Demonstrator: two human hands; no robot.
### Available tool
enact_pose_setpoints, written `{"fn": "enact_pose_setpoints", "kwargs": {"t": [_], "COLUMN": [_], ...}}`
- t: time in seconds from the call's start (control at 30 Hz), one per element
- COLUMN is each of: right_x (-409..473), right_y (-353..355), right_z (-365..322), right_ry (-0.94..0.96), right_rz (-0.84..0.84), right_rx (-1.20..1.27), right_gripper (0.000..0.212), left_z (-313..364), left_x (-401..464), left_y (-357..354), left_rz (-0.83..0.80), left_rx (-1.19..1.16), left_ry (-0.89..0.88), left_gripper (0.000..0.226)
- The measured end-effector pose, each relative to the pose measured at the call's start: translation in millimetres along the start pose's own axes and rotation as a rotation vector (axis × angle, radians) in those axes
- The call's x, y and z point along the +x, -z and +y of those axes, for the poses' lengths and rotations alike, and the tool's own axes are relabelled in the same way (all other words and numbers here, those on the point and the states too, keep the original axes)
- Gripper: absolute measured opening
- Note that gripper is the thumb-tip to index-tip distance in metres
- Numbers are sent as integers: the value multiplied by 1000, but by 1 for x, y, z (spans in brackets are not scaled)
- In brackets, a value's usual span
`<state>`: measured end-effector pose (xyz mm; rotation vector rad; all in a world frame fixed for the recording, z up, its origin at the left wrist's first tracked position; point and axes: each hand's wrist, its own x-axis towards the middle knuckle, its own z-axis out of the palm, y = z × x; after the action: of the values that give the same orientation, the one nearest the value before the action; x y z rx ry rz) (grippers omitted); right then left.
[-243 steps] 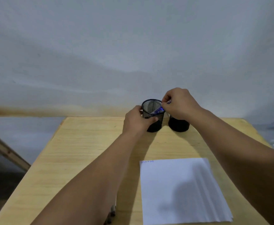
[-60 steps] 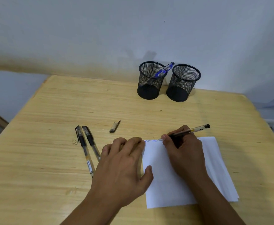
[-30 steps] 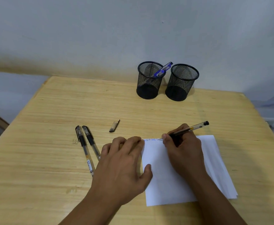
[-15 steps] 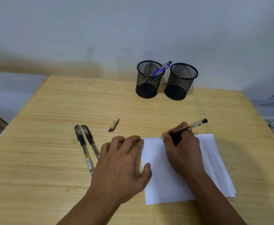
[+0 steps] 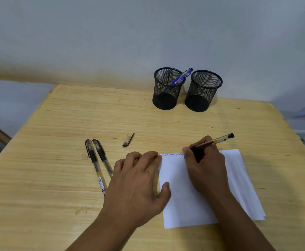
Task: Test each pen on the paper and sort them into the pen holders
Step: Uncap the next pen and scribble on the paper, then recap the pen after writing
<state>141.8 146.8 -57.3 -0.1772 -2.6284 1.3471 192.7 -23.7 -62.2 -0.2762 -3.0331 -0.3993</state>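
wood table | left holder: blue pen | right holder: nothing | right-hand grip clamps black pen

Left hand lies flat, fingers spread; right hand apparently pinched closed.

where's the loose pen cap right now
The small black pen cap lies on the wooden table, left of centre, beyond the left hand and right of two capped pens.

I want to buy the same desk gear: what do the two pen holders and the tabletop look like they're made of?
The pen holders look like black-painted wire mesh, likely metal: you see through the walls, with solid rims and bases. The tabletop looks like pale wood or wood laminate, matte, with long straight grain lines.
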Motion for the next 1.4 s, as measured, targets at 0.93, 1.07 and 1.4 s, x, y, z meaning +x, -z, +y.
{"fn": "enact_pose_setpoints", "kwargs": {"t": [0.93, 1.07, 1.4], "right_x": [1, -15, -51], "right_y": [32, 42, 65], "right_z": [-10, -14, -17], "right_ry": [-166, -163, -166], "right_rz": [-6, -44, -96], "right_rx": [474, 491, 646], "right_gripper": [5, 6, 8], "left_z": [8, 9, -36], "left_x": [-4, 4, 47], "left_y": [-4, 7, 32], "left_rz": [123, 170, 95], "left_rx": [176, 130, 156], "left_ry": [-76, -22, 426], "left_gripper": [53, 47, 32]}}
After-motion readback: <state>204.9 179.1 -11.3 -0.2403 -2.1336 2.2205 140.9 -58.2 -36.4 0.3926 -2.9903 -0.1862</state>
